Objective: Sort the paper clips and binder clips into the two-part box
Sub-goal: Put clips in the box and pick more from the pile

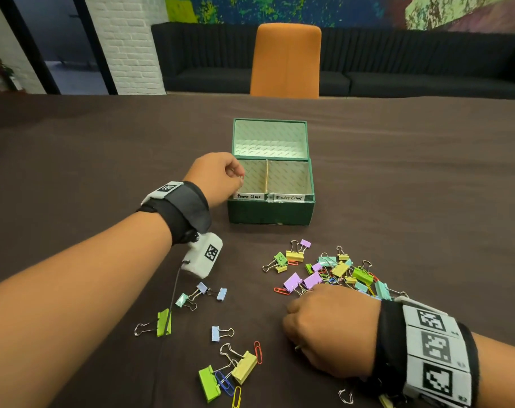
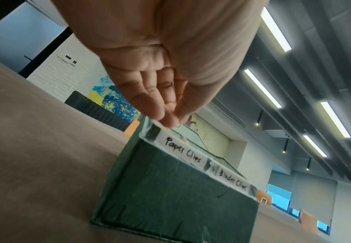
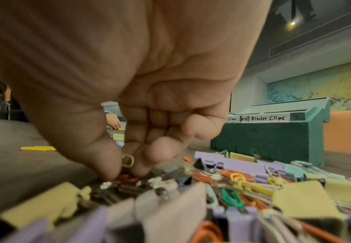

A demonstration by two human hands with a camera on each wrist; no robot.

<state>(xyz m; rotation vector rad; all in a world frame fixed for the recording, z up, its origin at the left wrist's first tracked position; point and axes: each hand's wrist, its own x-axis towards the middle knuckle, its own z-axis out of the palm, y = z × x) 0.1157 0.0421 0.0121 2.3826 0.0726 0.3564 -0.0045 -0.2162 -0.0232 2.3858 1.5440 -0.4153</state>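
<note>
The green two-part box (image 1: 271, 214) stands open mid-table, its front rim labelled "Paper Clips" (image 2: 182, 152) on the left and "Binder Clips" (image 3: 267, 118) on the right. My left hand (image 1: 240, 176) hovers over the left compartment's near corner, and its fingertips (image 2: 171, 120) pinch a small red paper clip (image 2: 178, 126). My right hand (image 1: 323, 328) is knuckles-up at the near edge of the mixed clip pile (image 1: 335, 272). In the right wrist view its thumb and forefinger (image 3: 108, 164) pinch an olive-green paper clip (image 3: 128, 161) just above the pile.
More binder clips and paper clips (image 1: 229, 369) lie scattered at the front left. A white sensor box (image 1: 204, 256) with a cable hangs from my left wrist. The box's lid (image 1: 270, 139) stands open behind it. An orange chair (image 1: 285, 60) stands beyond the far table edge.
</note>
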